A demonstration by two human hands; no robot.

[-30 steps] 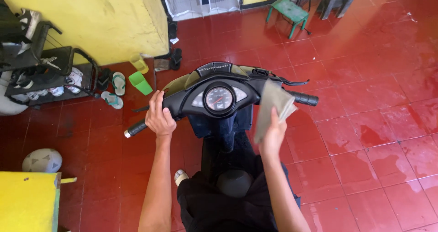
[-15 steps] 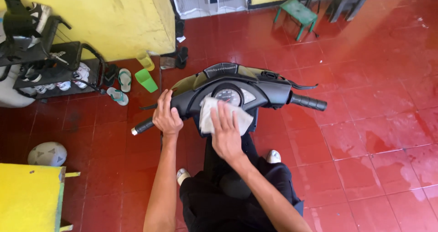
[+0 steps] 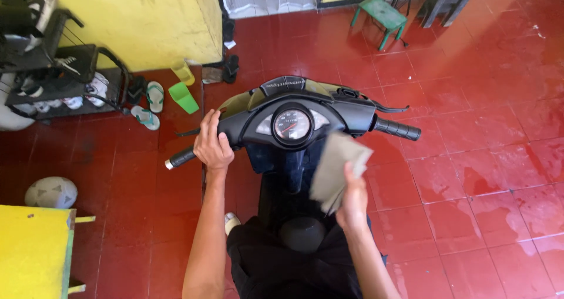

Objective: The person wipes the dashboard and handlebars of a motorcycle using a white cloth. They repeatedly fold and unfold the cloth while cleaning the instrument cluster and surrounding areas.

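I look down on a black scooter (image 3: 294, 128) with a round dial (image 3: 292, 125) in the middle of its handlebar. My left hand (image 3: 211, 145) grips the left side of the handlebar, just inside the left grip (image 3: 179, 158). My right hand (image 3: 354, 198) holds a grey-green cloth (image 3: 336, 168) below and to the right of the dial, lifted off the dash. The right grip (image 3: 397, 129) is free. My legs and the seat fill the bottom of the view.
Red tile floor (image 3: 470, 175), wet in patches at right. A yellow wall and a black shoe rack (image 3: 64, 81) stand at left, with sandals and a green cup (image 3: 183, 97) nearby. A green stool (image 3: 382, 14) sits at the back, a ball (image 3: 51, 192) and yellow table (image 3: 32, 252) at lower left.
My right hand wiped the cloth over the dial half a second ago, then drew it back down to the right, off the dash. My left hand stayed on the handlebar.
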